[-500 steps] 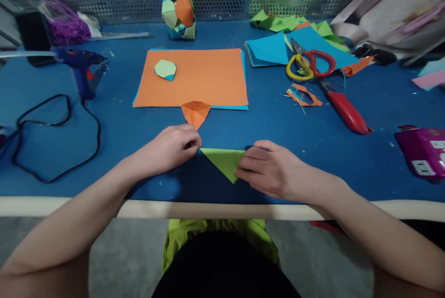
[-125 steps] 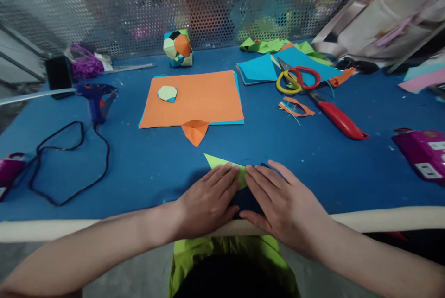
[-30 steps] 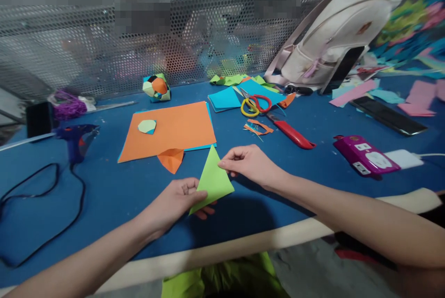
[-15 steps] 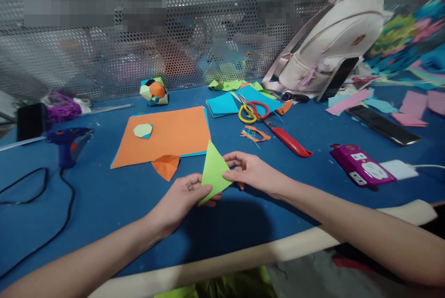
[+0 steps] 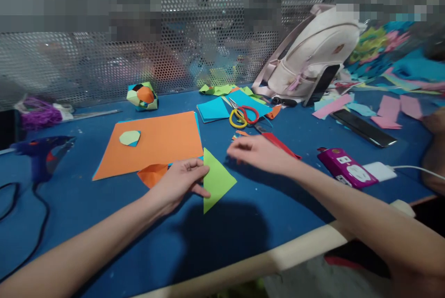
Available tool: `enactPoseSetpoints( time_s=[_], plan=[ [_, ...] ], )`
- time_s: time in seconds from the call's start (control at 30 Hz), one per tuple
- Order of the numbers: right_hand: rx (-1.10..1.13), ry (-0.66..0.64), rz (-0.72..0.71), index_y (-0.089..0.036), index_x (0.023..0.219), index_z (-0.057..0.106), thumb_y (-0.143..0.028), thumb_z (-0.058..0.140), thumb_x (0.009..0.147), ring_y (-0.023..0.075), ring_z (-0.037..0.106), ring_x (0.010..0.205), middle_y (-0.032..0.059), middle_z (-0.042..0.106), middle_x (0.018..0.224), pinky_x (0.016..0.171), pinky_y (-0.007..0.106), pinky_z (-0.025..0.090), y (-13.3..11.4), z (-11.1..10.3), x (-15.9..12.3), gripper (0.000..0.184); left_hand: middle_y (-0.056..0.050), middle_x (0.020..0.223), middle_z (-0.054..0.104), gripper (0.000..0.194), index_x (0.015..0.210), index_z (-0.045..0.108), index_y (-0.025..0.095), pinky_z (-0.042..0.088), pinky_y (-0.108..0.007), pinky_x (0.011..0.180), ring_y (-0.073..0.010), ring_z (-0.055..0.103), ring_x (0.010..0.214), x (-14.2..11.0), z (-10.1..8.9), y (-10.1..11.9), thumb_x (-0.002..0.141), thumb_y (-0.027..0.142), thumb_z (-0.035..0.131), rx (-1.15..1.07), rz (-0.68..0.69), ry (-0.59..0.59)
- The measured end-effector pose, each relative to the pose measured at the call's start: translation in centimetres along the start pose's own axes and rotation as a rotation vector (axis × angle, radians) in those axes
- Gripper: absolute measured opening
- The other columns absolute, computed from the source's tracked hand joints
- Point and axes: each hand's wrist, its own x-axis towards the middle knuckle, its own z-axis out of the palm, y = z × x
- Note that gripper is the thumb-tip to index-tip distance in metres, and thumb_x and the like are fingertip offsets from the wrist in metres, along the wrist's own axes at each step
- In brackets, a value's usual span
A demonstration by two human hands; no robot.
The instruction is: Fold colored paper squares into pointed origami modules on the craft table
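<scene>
My left hand (image 5: 179, 182) pinches the left edge of a green paper triangle (image 5: 216, 180) and holds it just above the blue table (image 5: 104, 214). My right hand (image 5: 257, 152) has come off the triangle and hovers to its upper right, blurred, fingers loosely curled with nothing in them, close to the red utility knife (image 5: 281, 145). A small folded orange piece (image 5: 151, 174) lies just left of my left hand, at the front edge of the orange sheet (image 5: 153, 142).
Scissors (image 5: 241, 115) lie on blue paper (image 5: 217, 109) behind the knife. A purple power strip (image 5: 346, 173) and a phone (image 5: 363, 127) are at the right, a backpack (image 5: 313, 59) behind. A blue glue gun (image 5: 38, 156) with cord sits at the left; a paper ball (image 5: 141, 95) stands by the mesh wall.
My right hand let go of the green triangle and moved up and right toward the knife. My left hand keeps the triangle, now turned to point right. The view has swung rightward.
</scene>
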Motion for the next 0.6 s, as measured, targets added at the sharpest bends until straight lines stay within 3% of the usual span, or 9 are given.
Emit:
enactPoseSetpoints(
  time_s=[0.07, 0.13, 0.23, 0.37, 0.6],
  plan=[
    [-0.412, 0.221, -0.059, -0.013, 0.088, 0.062, -0.029, 0.049, 0.087, 0.0199, 0.059, 0.087, 0.0100, 0.064, 0.089, 0.077, 0.030, 0.043, 1.2, -2.0, 2.4, 0.021, 0.007, 0.058, 0.038, 0.023, 0.064, 0.054, 0.013, 0.057, -0.026, 0.059, -0.0033, 0.042, 0.047, 0.8, 0.4, -0.1, 0.066, 0.029, 0.071, -0.083, 0.021, 0.028],
    [-0.725, 0.261, 0.027, -0.008, 0.095, 0.061, -0.020, 0.046, 0.087, 0.0264, 0.053, 0.103, 0.0193, 0.059, 0.108, 0.084, 0.033, 0.039, 2.5, -3.5, 4.9, 0.021, 0.008, 0.058, 0.037, 0.021, 0.065, 0.053, 0.013, 0.059, -0.027, 0.063, -0.0017, 0.038, 0.046, 1.4, 0.7, -0.3, 0.068, 0.025, 0.070, -0.139, 0.032, 0.043],
    [-0.778, 0.260, 0.103, -0.004, 0.100, 0.059, -0.021, 0.049, 0.086, 0.0308, 0.054, 0.102, 0.0242, 0.058, 0.107, 0.081, 0.036, 0.039, 3.8, -4.5, 7.7, 0.025, 0.006, 0.064, 0.041, 0.016, 0.073, 0.055, 0.013, 0.060, -0.028, 0.063, -0.0014, 0.039, 0.047, 2.2, 1.0, -0.3, 0.069, 0.020, 0.069, -0.177, 0.046, 0.045],
    [-0.798, 0.237, 0.172, -0.006, 0.099, 0.060, -0.017, 0.056, 0.081, 0.0288, 0.057, 0.097, 0.0203, 0.062, 0.100, 0.078, 0.034, 0.041, 4.7, -4.6, 9.7, 0.022, 0.006, 0.062, 0.040, 0.015, 0.081, 0.057, 0.015, 0.060, -0.028, 0.057, -0.0024, 0.037, 0.046, 3.0, 1.0, -0.2, 0.073, 0.023, 0.067, -0.203, 0.039, 0.021],
    [-0.842, 0.167, 0.230, -0.008, 0.096, 0.064, -0.017, 0.065, 0.071, 0.0307, 0.058, 0.098, 0.0202, 0.063, 0.104, 0.079, 0.034, 0.044, 4.9, -4.8, 11.5, 0.027, 0.007, 0.057, 0.042, 0.016, 0.072, 0.053, 0.014, 0.060, -0.029, 0.052, -0.0032, 0.044, 0.043, 3.6, 1.0, 0.1, 0.075, 0.022, 0.067, -0.258, -0.041, 0.005]
  ],
)
